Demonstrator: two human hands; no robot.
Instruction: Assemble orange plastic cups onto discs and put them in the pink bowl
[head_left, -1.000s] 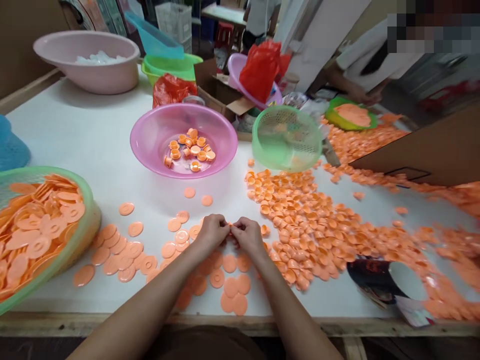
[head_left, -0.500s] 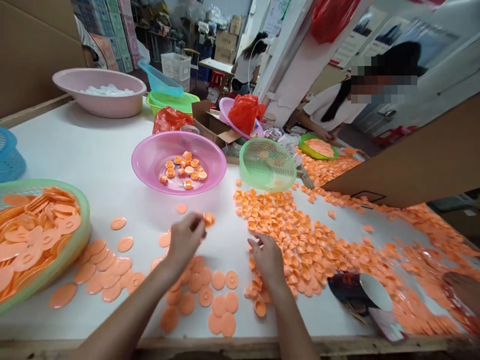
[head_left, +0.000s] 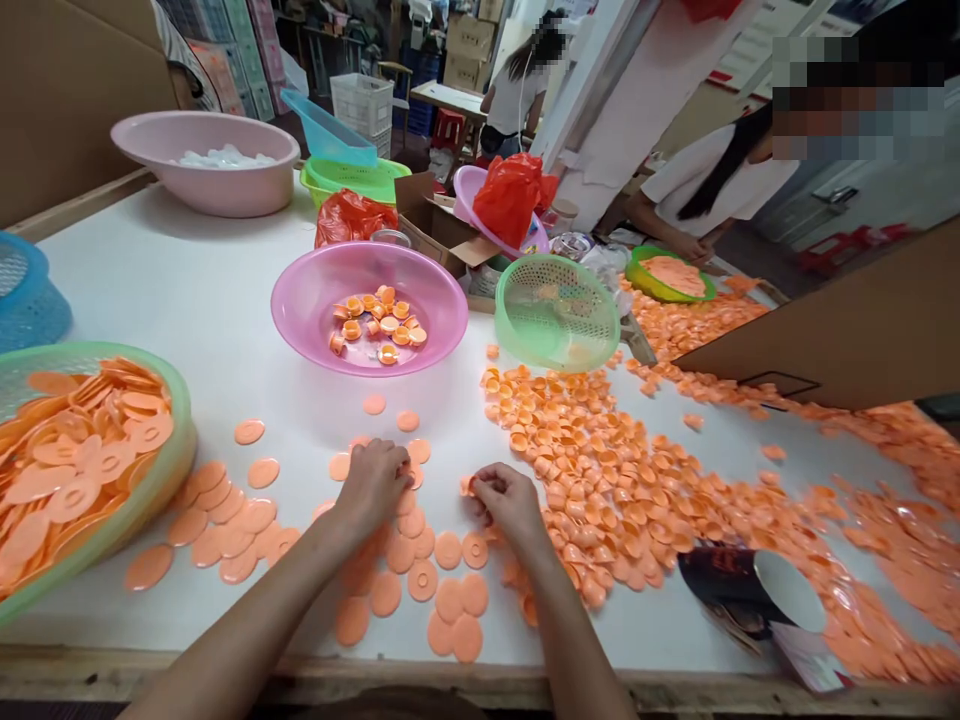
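Observation:
My left hand (head_left: 375, 482) is low over the loose orange discs (head_left: 386, 592), its fingers curled at the edge of one orange disc (head_left: 411, 477). To its right, my right hand (head_left: 508, 505) pinches a small orange cap (head_left: 466, 486) between thumb and fingertips, just off the left edge of a heap of small cup-shaped orange caps (head_left: 592, 480). Beyond both hands stands a pink basin (head_left: 300, 325) with several orange caps in it. At the left, a pale green basket (head_left: 184, 430) is filled with flat orange discs.
A green strainer (head_left: 525, 330) sits behind the heap. Farther back are a pale pink tub (head_left: 225, 190), red plastic bags (head_left: 352, 215) and an open carton (head_left: 431, 225). A cardboard panel (head_left: 840, 330) rises at the right, with a person (head_left: 720, 180) beyond it. A dark shiny packet (head_left: 727, 580) lies at front right.
My left hand has moved back onto the discs; the orange piece at its fingertips no longer shows there. My right hand has shifted left from the heap's edge with a cap. The view has shifted slightly.

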